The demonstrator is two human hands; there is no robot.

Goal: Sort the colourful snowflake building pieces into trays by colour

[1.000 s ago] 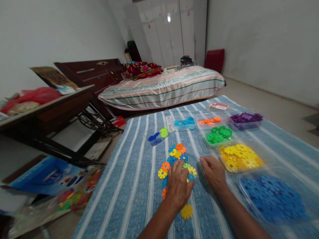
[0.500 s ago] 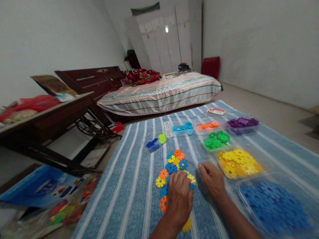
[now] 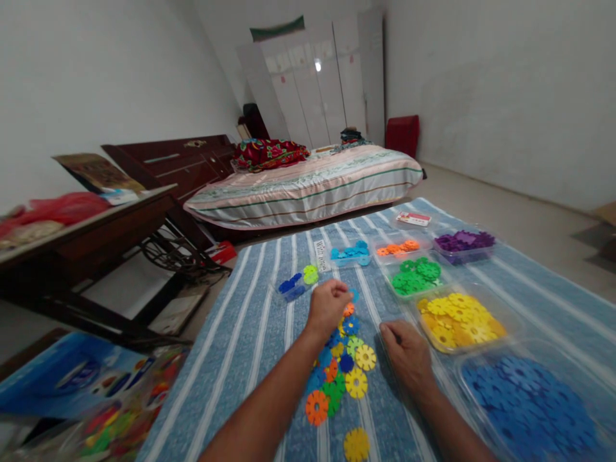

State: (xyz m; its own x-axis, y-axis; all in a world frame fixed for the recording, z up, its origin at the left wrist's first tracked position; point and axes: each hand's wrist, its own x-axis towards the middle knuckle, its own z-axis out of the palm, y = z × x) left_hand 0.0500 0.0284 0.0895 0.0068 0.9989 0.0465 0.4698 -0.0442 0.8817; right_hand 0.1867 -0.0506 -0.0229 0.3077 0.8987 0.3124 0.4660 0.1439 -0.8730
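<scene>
My left hand (image 3: 330, 309) reaches over the far end of a pile of flower-shaped plastic discs, its fingers pinched at a light blue disc (image 3: 355, 295). Under and beside my left forearm lie more discs, among them an orange disc (image 3: 317, 407), a green disc (image 3: 333, 393) and a yellow disc (image 3: 356, 383). One yellow disc (image 3: 357, 444) lies apart, nearer to me. My right hand (image 3: 408, 354) rests closed on the striped cloth, right of the pile, with no disc showing in it. The yellow-disc tub (image 3: 436, 348) stands just beyond it.
Clear tubs hold blue discs (image 3: 529, 401), green discs (image 3: 416, 276), purple discs (image 3: 464, 240), orange discs (image 3: 398, 248) and light blue discs (image 3: 350, 252). A small box (image 3: 294, 294) with dark blue and lime discs stands at left. Beyond the cloth is a bed (image 3: 308, 189).
My left hand has moved away from me, from the middle of the pile to its far end, uncovering the nearer discs. My right hand stays closed in about the same place.
</scene>
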